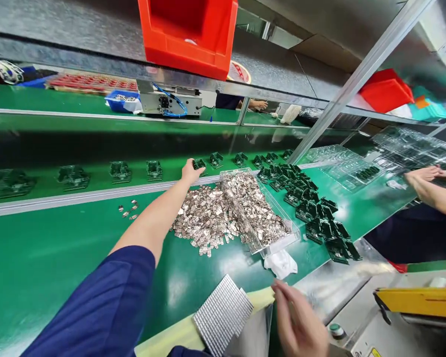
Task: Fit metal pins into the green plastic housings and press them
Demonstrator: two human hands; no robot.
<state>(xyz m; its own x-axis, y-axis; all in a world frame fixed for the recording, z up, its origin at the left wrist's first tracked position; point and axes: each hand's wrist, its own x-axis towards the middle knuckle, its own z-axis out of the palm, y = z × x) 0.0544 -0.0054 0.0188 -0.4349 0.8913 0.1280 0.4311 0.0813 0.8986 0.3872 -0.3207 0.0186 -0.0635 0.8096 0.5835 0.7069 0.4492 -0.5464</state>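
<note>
Curving loosely at 5 o'clock, the person's right hand (299, 320) has its fingertips at the end of a pale yellow strip (174, 337), though its grip cannot be told. The strip's long axis runs toward 8 o'clock. On it sits a grey block of tiny metal pieces (223, 315) in tight rows, tilted diamond-wise, its long axis pointing about 1 o'clock. The blue-sleeved left arm reaches from 7 o'clock to the middle, where the left hand (189, 171) meets a green circuit board (199, 164) on the far side of a metal rail (96, 197); whether it grasps the board cannot be told. Beside that arm, a heap of silvery metal tabs (204, 220) spills from a clear plastic tray (234, 174) on the green conveyor belt (59, 253). More circuit boards (312, 213) cluster at 3 o'clock, toward a co-worker's hand (423, 173). A red plastic bin (188, 34) hangs at 12 o'clock.
</note>
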